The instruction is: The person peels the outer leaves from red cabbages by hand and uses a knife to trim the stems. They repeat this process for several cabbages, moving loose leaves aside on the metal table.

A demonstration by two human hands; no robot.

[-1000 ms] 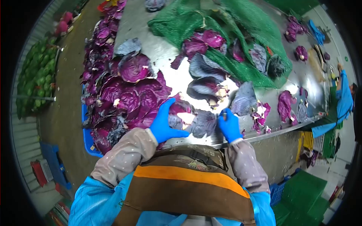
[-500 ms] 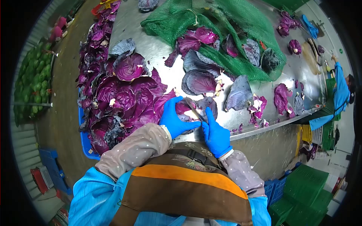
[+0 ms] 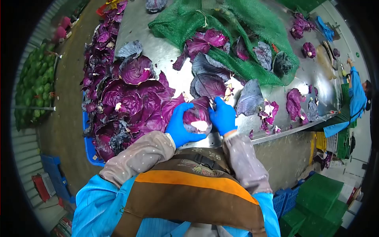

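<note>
A red cabbage [image 3: 196, 114] with a pale cut stem end facing me sits in my left hand [image 3: 179, 126], whose blue-gloved fingers and thumb curve around its left side. My right hand [image 3: 223, 117], also gloved in blue, is closed on a knife [image 3: 208, 94] at the cabbage's right side. The thin dark blade points up and away, over a loose outer leaf [image 3: 211, 85]; the handle is mostly hidden in the fist. Just left of my left hand lies a heap of purple cabbage leaves [image 3: 130, 102].
Across the metal table [image 3: 167, 43] lies a green mesh bag [image 3: 256, 23] with leaves around it. A blue crate edge [image 3: 87, 146] shows under the leaf heap. At the far right stands another person [image 3: 357, 94]. Green crates [image 3: 318, 193] are stacked on the floor, lower right.
The cabbage has been turned, so its pale stem end now shows. My right hand has risen slightly, and the knife has swung from across the cabbage to pointing away beside it.
</note>
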